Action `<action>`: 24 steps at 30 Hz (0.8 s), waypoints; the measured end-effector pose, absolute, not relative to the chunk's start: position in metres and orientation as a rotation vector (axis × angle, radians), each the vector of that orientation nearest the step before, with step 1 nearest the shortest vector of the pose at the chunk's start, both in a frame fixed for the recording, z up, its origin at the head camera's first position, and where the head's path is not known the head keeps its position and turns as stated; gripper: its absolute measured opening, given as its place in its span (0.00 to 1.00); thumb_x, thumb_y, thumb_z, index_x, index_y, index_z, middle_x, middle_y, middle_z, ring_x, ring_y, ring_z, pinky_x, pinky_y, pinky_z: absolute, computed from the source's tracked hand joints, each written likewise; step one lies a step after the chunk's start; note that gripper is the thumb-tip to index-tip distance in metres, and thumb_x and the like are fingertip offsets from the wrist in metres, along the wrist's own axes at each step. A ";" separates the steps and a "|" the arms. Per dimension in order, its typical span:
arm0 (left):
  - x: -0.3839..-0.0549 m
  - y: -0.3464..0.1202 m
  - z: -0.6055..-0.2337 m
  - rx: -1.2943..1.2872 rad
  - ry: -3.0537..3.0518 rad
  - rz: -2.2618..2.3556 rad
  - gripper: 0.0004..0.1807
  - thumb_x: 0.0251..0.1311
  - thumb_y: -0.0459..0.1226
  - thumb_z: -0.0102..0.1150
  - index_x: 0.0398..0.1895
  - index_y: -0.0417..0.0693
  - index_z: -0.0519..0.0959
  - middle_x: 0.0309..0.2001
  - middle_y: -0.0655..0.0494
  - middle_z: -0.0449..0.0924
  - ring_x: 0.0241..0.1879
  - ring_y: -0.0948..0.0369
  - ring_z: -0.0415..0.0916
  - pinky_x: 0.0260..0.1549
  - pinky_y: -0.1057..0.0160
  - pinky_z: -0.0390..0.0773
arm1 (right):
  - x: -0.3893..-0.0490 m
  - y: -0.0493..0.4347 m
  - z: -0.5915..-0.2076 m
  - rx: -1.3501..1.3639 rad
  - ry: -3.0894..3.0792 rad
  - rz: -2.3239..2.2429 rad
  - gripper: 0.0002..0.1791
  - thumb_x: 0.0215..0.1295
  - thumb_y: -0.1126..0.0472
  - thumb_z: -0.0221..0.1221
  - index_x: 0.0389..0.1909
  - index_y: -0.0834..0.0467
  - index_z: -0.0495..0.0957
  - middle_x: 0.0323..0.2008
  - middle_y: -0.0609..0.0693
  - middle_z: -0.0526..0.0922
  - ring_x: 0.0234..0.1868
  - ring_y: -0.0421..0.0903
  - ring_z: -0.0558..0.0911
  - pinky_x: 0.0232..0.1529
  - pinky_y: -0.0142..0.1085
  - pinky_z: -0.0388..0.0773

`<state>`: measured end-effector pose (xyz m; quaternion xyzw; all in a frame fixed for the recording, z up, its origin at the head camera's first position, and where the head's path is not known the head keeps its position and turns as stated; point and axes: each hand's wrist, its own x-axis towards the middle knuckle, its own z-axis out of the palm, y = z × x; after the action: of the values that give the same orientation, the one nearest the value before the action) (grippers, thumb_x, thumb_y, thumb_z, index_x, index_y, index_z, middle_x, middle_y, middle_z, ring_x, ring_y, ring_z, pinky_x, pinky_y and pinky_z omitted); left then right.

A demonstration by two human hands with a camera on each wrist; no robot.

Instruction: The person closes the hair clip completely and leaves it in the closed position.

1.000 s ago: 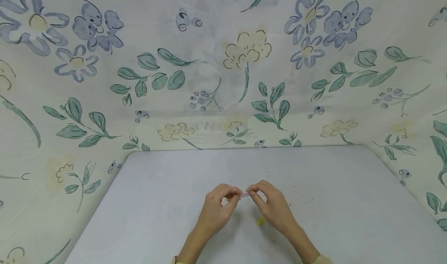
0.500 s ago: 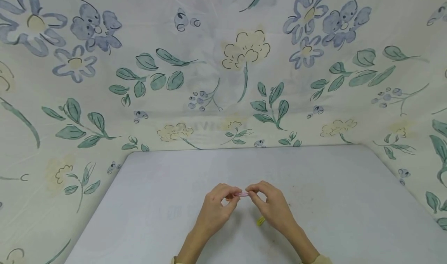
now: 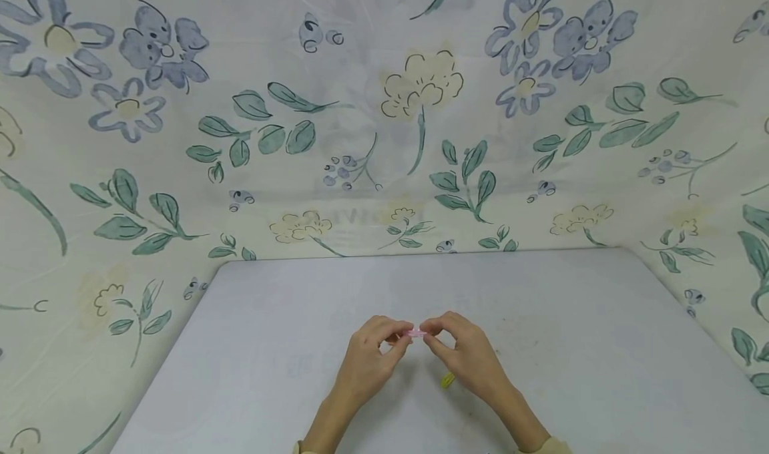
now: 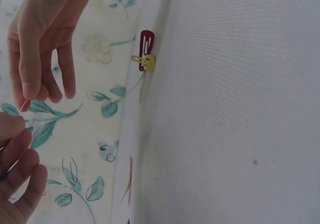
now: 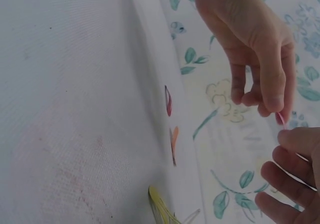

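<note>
Between both hands is a small pink hair clip (image 3: 417,333), raised over the white table. My left hand (image 3: 374,357) pinches its left end between thumb and forefinger. At the other end, the thumb and forefinger of my right hand (image 3: 467,354) pinch it. Only a thin pink edge of the clip (image 5: 281,118) shows in the right wrist view, the rest hidden by fingertips. On the table, a yellow hair clip (image 3: 448,379) lies partly under my right hand. The left wrist view shows a dark red snap clip (image 4: 146,42) beside it.
Along the table in the right wrist view lie a red clip (image 5: 168,101) and an orange clip (image 5: 174,145), seen edge-on. A floral cloth (image 3: 360,140) rises behind the white table (image 3: 288,294) and along both sides.
The hands have drawn slightly closer together, the right one edging left. The pink clip has turned, from a thin double strip between the fingertips to a broader pink face.
</note>
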<state>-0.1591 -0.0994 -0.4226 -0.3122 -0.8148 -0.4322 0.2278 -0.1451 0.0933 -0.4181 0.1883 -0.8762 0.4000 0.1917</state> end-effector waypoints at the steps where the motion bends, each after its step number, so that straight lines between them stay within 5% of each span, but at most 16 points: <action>1: -0.159 -0.100 -0.423 -0.863 -2.245 -1.190 0.09 0.55 0.30 0.69 0.40 0.44 0.85 0.34 0.55 0.83 0.33 0.64 0.77 0.30 0.60 0.80 | -0.145 0.093 -0.418 0.532 -2.462 1.110 0.11 0.55 0.66 0.71 0.39 0.52 0.84 0.33 0.39 0.82 0.38 0.38 0.81 0.43 0.43 0.82; 24: -0.160 -0.100 -0.426 -0.858 -2.253 -1.123 0.10 0.52 0.29 0.71 0.38 0.45 0.85 0.33 0.59 0.83 0.32 0.61 0.78 0.31 0.62 0.81 | -0.146 0.090 -0.424 0.595 -2.423 0.871 0.11 0.55 0.65 0.71 0.39 0.53 0.85 0.35 0.40 0.83 0.39 0.36 0.82 0.41 0.31 0.82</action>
<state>-0.1597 -0.1005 -0.4255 -0.3132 -0.8226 -0.4102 0.2387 -0.1456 0.0902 -0.4239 0.2181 -0.8885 0.3194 0.2469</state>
